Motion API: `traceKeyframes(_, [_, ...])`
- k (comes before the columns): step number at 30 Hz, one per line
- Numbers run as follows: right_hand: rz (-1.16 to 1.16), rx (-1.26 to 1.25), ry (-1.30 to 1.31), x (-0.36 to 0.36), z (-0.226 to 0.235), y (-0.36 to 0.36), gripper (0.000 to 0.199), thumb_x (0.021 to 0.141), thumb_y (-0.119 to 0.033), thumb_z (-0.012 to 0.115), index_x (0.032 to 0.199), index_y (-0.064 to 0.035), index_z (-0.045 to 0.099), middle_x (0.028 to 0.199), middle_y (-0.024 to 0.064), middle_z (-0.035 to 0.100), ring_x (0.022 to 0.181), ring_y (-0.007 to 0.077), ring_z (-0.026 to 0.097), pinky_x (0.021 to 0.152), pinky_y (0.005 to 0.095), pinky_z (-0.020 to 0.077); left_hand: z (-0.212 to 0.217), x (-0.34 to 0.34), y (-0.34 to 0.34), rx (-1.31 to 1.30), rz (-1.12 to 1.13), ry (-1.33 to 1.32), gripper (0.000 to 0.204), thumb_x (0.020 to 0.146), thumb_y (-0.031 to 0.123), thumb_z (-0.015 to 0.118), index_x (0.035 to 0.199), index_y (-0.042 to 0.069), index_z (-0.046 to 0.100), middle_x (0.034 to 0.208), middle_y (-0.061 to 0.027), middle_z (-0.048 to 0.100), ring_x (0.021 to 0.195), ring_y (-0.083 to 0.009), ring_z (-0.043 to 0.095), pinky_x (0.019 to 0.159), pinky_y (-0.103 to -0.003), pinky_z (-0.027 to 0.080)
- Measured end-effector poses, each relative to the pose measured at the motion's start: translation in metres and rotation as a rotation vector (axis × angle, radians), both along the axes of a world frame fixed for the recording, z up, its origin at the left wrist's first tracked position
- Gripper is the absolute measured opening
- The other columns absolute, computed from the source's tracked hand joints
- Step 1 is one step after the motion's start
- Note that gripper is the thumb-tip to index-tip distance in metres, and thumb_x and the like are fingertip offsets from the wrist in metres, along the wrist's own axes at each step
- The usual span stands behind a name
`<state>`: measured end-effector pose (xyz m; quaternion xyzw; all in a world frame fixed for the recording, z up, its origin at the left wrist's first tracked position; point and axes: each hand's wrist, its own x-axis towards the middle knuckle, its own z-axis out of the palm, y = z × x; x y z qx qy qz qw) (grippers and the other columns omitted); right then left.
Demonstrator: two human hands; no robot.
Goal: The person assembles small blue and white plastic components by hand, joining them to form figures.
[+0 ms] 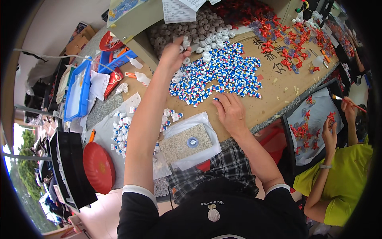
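Observation:
My left hand [172,55] reaches to the edge of a heap of small white hollow plastic pieces [207,24] at the back. Its fingers are curled around a few white pieces [186,43]. Spread across the brown board is a thick layer of tiny blue-and-white painted parts [223,67], with red and yellow spots. At the near edge of this layer rests my right hand [231,113], thumb and fingertips closed on one small blue-and-white part [216,98]. In front of me, a speckled stone slab [179,145] carries a small round blue-rimmed holder [192,142].
Finished-looking white-and-blue figures [121,133] lie on paper at left, near a red dish [98,167] and blue tray [77,91]. White bottles [142,78] stand beyond. Red figures [292,46] cover the far right. A co-worker's hand [329,133] works over a black tray [292,155].

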<state>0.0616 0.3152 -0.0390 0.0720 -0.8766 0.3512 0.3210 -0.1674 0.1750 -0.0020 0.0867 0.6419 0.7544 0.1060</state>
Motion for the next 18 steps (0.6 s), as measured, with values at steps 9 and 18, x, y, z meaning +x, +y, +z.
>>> traceKeyframes(9, [0.052,-0.062,0.014,0.0,-0.005,0.009,0.021,0.082,-0.002,0.057,0.104,-0.0009,0.059,0.087,0.0132,0.061,0.074,0.0284,0.055,0.066,0.0346,0.0444,0.026,0.122,-0.054,0.564,-0.126,-0.58,0.032,0.093,0.026,0.046,0.109,-0.003,0.048,0.094,-0.017,0.059,0.083,-0.0288,0.063,0.051,-0.024,0.056])
traceKeyframes(18, [0.402,-0.983,-0.461,0.03,0.02,0.007,0.02,0.093,-0.01,0.048,0.107,0.0018,0.056,0.094,0.0054,0.063,0.072,0.0061,0.053,0.064,0.0198,0.0436,0.022,0.288,-0.093,0.618,0.049,-0.717,0.028,0.093,0.025,0.049,0.112,0.004,0.05,0.097,-0.013,0.061,0.072,-0.0196,0.063,0.047,-0.02,0.046])
